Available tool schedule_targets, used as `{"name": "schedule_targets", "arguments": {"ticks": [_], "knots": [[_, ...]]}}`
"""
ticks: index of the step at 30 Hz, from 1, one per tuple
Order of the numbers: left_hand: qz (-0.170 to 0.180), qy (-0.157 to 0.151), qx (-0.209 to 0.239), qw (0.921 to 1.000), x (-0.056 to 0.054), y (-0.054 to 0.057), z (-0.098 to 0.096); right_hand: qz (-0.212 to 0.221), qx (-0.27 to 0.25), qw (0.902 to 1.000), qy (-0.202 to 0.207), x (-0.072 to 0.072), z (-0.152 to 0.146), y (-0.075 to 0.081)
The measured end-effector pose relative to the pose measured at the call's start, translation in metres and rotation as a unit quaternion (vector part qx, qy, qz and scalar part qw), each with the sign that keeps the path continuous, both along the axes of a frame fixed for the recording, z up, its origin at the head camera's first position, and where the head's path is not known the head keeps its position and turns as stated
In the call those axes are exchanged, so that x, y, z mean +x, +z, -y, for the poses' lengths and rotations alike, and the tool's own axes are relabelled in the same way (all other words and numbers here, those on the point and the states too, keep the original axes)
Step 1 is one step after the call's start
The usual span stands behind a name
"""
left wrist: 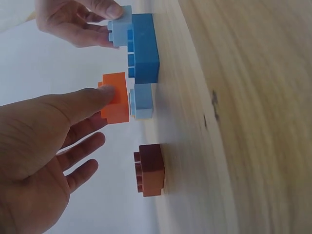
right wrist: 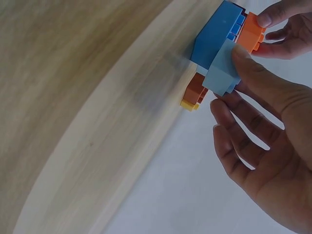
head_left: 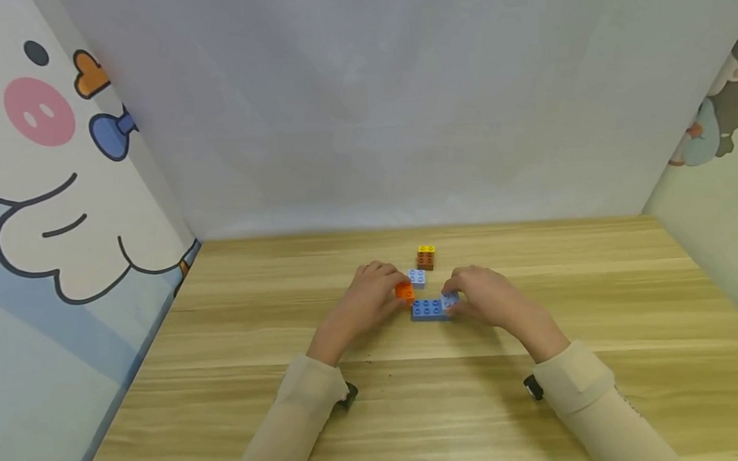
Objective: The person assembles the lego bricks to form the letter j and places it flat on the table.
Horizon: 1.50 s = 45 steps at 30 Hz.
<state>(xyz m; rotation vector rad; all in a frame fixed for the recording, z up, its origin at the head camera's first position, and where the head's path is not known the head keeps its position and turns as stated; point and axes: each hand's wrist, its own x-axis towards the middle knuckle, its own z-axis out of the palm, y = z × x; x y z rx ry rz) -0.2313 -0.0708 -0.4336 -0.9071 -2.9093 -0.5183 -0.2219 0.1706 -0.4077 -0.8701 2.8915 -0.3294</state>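
Note:
My left hand [head_left: 373, 297] pinches an orange brick [left wrist: 116, 98] between thumb and fingers, above the table and just left of the long blue brick [head_left: 426, 310]. With thumb and fingertips my right hand [head_left: 487, 296] pinches a light blue brick [right wrist: 222, 69] at the right end of that long blue brick. In the left wrist view the light blue brick sits against the studded top of the blue one; whether they are pressed fully together I cannot tell. The long blue brick lies on the table, studs up.
Behind the orange brick another light blue brick [head_left: 416, 278] rests on the table [head_left: 260, 392]. Further back stand a brown brick [head_left: 426, 260] and a yellow brick [head_left: 426, 249], touching. A pale curtain [head_left: 381, 120] hangs along the table's back edge.

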Motion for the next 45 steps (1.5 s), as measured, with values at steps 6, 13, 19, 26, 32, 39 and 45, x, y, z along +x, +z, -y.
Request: {"name": "schedule_targets", "arguments": {"ticks": [6,13,19,26,32,39,45], "knots": [[0.002,-0.024,-0.005,0.9997,0.003,0.002,-0.003,0.001,-0.004,1.0,0.0,-0.001,-0.001,-0.001],[0.02,-0.027,-0.006,0.9994,0.006,0.002,-0.006,-0.004,-0.008,1.0,0.002,-0.001,0.0,-0.002],[0.022,-0.031,-0.004,0.9993,0.008,0.001,-0.007,-0.006,-0.011,0.9999,0.001,-0.001,0.0,-0.001],[0.027,-0.035,-0.001,0.999,0.009,0.002,-0.007,-0.004,-0.015,0.9999,0.0,0.0,-0.001,-0.002],[0.043,-0.04,0.0,0.9982,0.011,0.005,-0.009,-0.004,-0.019,0.9998,0.001,0.003,-0.001,0.0],[0.047,-0.046,-0.011,0.9978,0.013,0.008,-0.011,-0.004,-0.02,0.9998,-0.001,0.004,-0.001,0.001],[0.054,-0.043,-0.016,0.9975,0.013,0.008,-0.011,-0.006,-0.022,0.9997,0.003,0.004,0.0,0.001]]}}
